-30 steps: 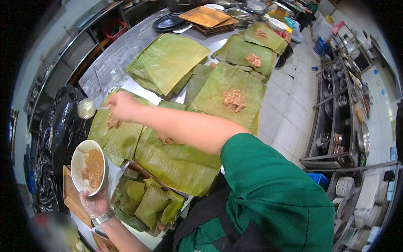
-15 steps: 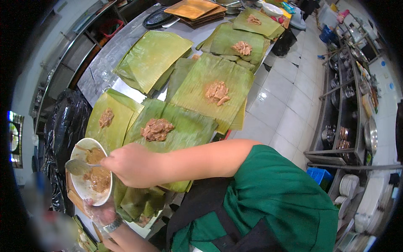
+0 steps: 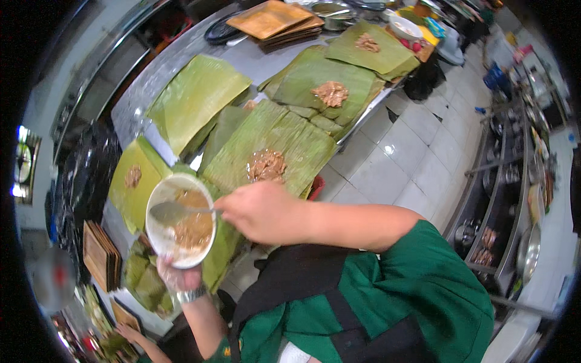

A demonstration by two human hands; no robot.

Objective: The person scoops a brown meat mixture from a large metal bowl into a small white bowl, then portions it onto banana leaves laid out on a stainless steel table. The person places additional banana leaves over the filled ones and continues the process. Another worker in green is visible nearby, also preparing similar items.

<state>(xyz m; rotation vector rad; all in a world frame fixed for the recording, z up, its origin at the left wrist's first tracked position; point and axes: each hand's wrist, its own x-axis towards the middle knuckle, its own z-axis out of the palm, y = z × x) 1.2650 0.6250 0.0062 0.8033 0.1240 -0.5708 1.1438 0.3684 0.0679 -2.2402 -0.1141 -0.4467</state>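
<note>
My left hand (image 3: 180, 277), with a metal-banded watch at its wrist, holds a white bowl (image 3: 158, 242) tilted from below. Brown meat in sauce (image 3: 192, 227) lies along the bowl's right side. My right hand (image 3: 260, 212) grips a metal spoon (image 3: 172, 212), its head over the bowl. Beyond the right hand, a mound of brown meat (image 3: 266, 164) lies on a broad banana leaf (image 3: 227, 163). Smaller mounds sit on a yellowish leaf (image 3: 124, 202) at left and on leaves (image 3: 290, 81) farther back. The bowl and hand cover part of a nearer leaf.
Stacked wooden plates (image 3: 100, 254) stand at the left edge, more wooden plates (image 3: 269, 21) at the back. Folded leaf bundles (image 3: 145, 281) lie near the bowl. Another person's hand (image 3: 130, 333) shows at lower left. A metal shelf (image 3: 493, 163) lines the right beyond the tiled floor (image 3: 399, 163).
The view has shifted. My hands, bowl and spoon have moved rightward over the leaves, now covering the nearer leaf's meat mound. Another person's hand has come into view at lower left.
</note>
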